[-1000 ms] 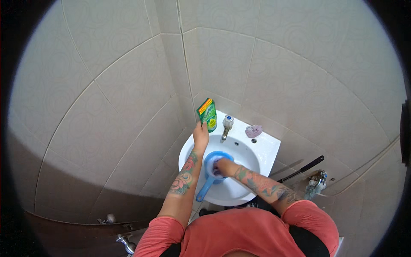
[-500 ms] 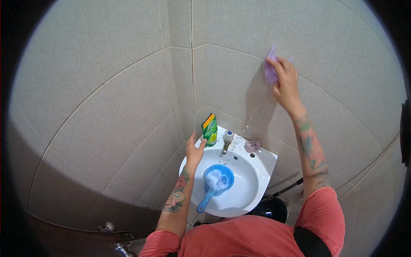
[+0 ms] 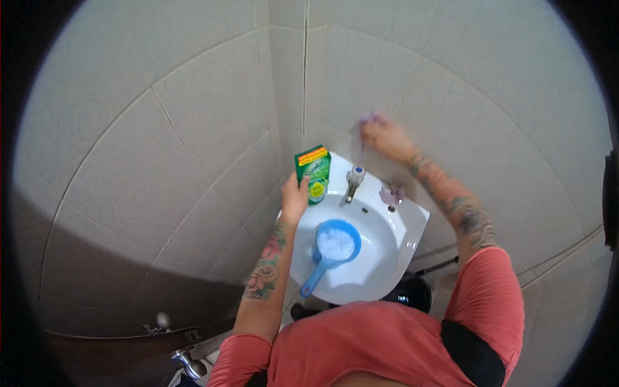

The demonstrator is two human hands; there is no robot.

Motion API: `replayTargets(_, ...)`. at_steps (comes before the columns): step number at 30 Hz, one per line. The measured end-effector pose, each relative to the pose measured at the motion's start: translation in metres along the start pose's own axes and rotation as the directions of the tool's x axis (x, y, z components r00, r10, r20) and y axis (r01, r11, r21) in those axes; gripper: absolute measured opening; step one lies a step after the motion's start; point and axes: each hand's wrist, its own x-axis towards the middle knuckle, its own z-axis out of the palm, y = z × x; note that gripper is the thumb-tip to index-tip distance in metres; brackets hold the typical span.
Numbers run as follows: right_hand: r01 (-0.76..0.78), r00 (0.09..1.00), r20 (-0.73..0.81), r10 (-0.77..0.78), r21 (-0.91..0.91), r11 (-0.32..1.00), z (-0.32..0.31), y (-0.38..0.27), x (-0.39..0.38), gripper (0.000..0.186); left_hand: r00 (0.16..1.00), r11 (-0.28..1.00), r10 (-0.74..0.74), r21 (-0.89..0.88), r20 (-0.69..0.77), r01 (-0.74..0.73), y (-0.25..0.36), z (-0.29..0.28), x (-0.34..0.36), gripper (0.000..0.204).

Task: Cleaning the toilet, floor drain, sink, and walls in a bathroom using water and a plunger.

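My left hand [image 3: 296, 197] is closed on the lower left edge of a green pouch [image 3: 317, 169], which stands at the back left corner of the white sink [image 3: 377, 271]. Up against the tiled wall, right of the pouch, my right hand [image 3: 388, 138] grips a crumpled purple cloth [image 3: 372, 119]. Motion blurs that hand and the cloth. A blue dipper [image 3: 313, 278] with white suds in it sits in the basin, its handle toward me.
Behind the basin rises a faucet [image 3: 355, 183], with a wet, crumpled pinkish scrap [image 3: 392, 194] on the ledge beside it. A black bucket [image 3: 412, 293] stands low at the sink's right. Tiled walls [image 3: 213, 148] meet in the corner.
My right hand has swept the cloth down and left along the wall. My left hand, spread at the pouch before, has closed on its edge. The view has shifted, moving the sink higher.
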Motion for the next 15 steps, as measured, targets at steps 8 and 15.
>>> replayTargets(8,-0.524,0.816,-0.410,0.408,-0.227,0.821,-0.100,0.045,0.077,0.049,0.919,0.941,-0.282,0.264,0.275,0.210,-0.037,-0.014,-0.082,0.026)
replayTargets(15,0.187,0.967,0.221,-0.127,-0.276,0.943,0.005,-0.039,0.025,0.034,0.977,0.987,-0.028,0.159,0.212,-0.007,-0.036,-0.028,-0.096,0.036)
